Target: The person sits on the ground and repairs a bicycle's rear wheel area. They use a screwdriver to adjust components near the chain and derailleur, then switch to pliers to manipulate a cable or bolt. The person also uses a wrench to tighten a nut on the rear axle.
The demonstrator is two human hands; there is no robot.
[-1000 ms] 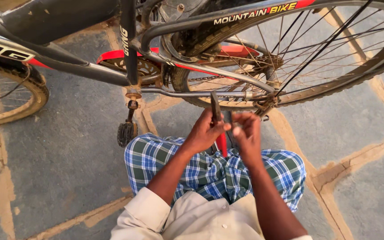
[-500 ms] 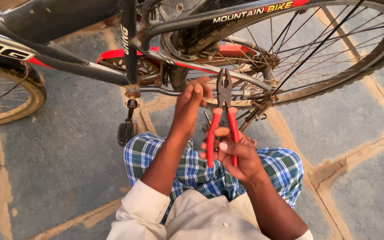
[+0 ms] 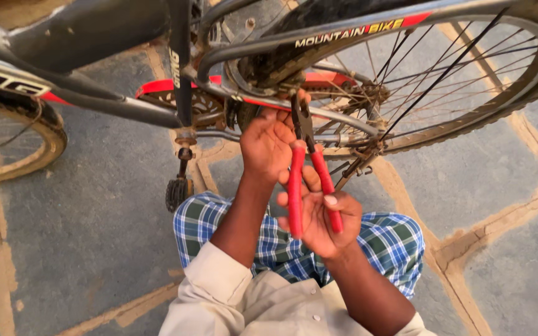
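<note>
My right hand (image 3: 322,214) grips the red handles of a pair of pliers (image 3: 309,168), whose dark jaws point up at the bicycle's grey chainstay tube (image 3: 319,112) near the rear wheel. My left hand (image 3: 268,146) is raised beside the pliers' head, its fingers curled against the same tube and the chain area; what its fingertips hold is hidden. Both forearms rise from my lap, over blue checked cloth (image 3: 269,249).
A black and grey bicycle (image 3: 94,37) stands across the top, with its rear wheel (image 3: 468,81) to the right, a pedal (image 3: 177,190) hanging at centre left, and another tyre (image 3: 38,143) at the left. The ground is grey stone slabs (image 3: 94,236) with sandy joints.
Both hands have risen from my lap to the bicycle's frame. The pliers came up with my right hand, and their jaws now reach the chainstay.
</note>
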